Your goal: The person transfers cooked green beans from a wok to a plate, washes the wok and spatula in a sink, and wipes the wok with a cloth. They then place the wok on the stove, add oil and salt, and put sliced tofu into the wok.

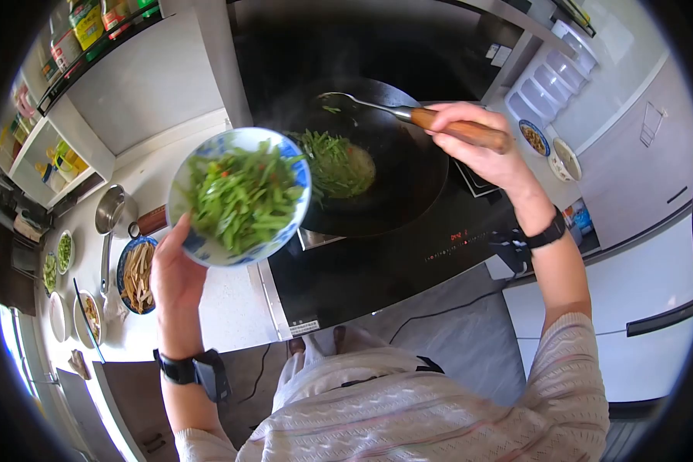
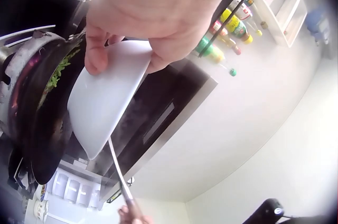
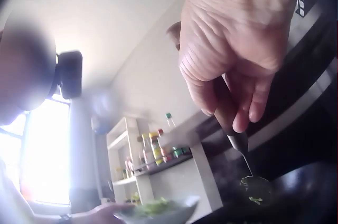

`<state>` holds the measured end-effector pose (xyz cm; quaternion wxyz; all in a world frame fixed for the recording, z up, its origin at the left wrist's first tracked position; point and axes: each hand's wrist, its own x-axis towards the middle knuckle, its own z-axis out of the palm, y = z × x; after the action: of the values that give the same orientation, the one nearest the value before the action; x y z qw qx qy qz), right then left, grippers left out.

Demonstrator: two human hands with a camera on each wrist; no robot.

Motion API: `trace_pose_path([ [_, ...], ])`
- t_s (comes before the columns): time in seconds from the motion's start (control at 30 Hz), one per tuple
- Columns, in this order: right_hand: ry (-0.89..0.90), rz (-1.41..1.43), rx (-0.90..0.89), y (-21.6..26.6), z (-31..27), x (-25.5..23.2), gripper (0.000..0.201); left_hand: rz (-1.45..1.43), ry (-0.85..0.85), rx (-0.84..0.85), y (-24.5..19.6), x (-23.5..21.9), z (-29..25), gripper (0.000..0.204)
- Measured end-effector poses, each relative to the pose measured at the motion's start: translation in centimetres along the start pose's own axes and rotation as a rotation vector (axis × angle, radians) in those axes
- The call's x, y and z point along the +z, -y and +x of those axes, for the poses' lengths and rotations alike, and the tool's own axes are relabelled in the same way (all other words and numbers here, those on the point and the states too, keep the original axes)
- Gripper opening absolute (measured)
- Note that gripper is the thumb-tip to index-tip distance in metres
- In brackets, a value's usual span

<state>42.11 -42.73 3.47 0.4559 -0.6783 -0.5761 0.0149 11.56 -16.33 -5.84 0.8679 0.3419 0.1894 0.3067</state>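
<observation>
In the head view my left hand grips the rim of a white bowl with a blue pattern. Sliced green vegetables with small red bits fill it, and it is held up beside the wok's left edge. My right hand holds a spatula by its wooden handle, its metal end over the wok. More sliced greens lie in the wok's left part, in pale liquid. The right wrist view shows green bits on the spatula's head. From the left wrist, the bowl's white underside appears tilted.
The wok stands on a black cooktop with a lit red display. On the left counter are a small metal pot, a blue-rimmed plate of pale strips and several small dishes. Bottles line an upper-left shelf. Two bowls stand at right.
</observation>
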Motion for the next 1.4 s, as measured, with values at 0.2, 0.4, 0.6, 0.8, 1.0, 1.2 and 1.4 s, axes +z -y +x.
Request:
trace_pose_path([
  [0.2,0.338,-0.129,-0.13,3.0,0.8,-0.1,0.011,0.021,-0.088,0.056,-1.0,-2.7,-3.2,0.035],
  [0.4,0.191,-0.105,0.163,4.7,0.8,-5.0,0.01,0.018,-0.112,0.047,-0.7,-3.7,-4.8,0.039],
  [0.6,-0.141,0.095,0.664,-1.7,2.8,-15.1,0.027,0.053,-0.146,0.058,-0.2,-4.1,-6.0,0.039],
  [0.8,-0.293,0.855,0.856,-11.1,-3.8,-4.0,0.027,0.074,-0.144,0.034,0.3,-4.3,-6.7,0.039],
  [1.0,-0.479,1.023,0.793,-9.2,-5.7,1.4,0.024,0.109,-0.082,0.005,0.3,-3.8,-5.9,0.04],
  [1.2,-0.571,0.967,0.719,-7.5,-5.0,-1.2,0.02,0.128,-0.082,-0.018,0.5,-2.4,-3.5,0.041],
  [1.4,-0.583,0.837,0.595,-3.5,-2.3,-6.0,0.024,0.138,-0.071,-0.05,0.8,1.6,-0.5,0.035],
])
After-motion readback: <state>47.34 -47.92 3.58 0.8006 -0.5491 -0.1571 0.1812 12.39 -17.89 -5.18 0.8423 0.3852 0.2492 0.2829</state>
